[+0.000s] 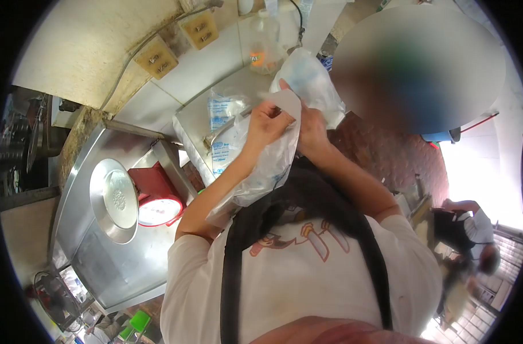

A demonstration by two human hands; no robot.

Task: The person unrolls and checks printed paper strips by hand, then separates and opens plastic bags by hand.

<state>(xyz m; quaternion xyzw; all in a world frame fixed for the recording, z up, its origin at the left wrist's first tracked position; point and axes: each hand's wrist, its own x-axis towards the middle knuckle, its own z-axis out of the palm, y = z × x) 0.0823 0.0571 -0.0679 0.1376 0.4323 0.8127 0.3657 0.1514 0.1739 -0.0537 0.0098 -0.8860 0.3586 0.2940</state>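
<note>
My left hand (pixel 267 124) has its fingers curled and pinched at the mouth of a clear plastic bag (pixel 267 172), which hangs down in front of my apron. Close beside it, my right hand (pixel 312 131) is closed on the same bag's edge, its fingers partly hidden behind the pale plastic. A second whitish bag (pixel 310 83) bulges just beyond my right hand. Left of my hands, clear packaging with blue print (pixel 220 109) lies on the metal counter (pixel 184 129).
On the steel worktop (pixel 109 264) at left stands a red dial scale (pixel 158 192), with a round metal pan (pixel 115 200) beside it. A plastic bottle with an orange label (pixel 264 43) stands by the tiled wall. Another person (pixel 465 226) is at far right.
</note>
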